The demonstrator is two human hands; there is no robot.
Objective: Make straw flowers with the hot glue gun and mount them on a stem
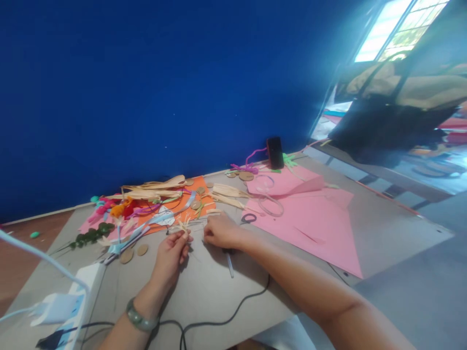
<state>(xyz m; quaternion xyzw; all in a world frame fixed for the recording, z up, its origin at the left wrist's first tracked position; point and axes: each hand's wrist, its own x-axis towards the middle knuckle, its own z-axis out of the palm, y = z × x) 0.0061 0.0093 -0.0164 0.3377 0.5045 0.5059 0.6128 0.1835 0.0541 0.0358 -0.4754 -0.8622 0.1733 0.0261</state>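
My left hand [173,255], a jade-green bangle on its wrist, pinches a small frayed bunch of pale raffia strands [185,225]. The loose ends fan upward above the fingertips. To its right, my right hand [221,230] is closed with the fingers curled down near the tabletop. What those fingers hold, if anything, is hidden. A translucent stick [230,266] juts from a dark object mostly covered by my right wrist. Just beyond that wrist lies a dark loop [249,218], like a scissor handle.
Pink paper sheets [310,228] cover the right. Orange paper [199,184], raffia bundles [226,189], wooden discs [142,250] and pompoms lie at the back left. A phone [275,153] leans against the blue wall. A power strip [89,287] and black cable [233,316] run in front.
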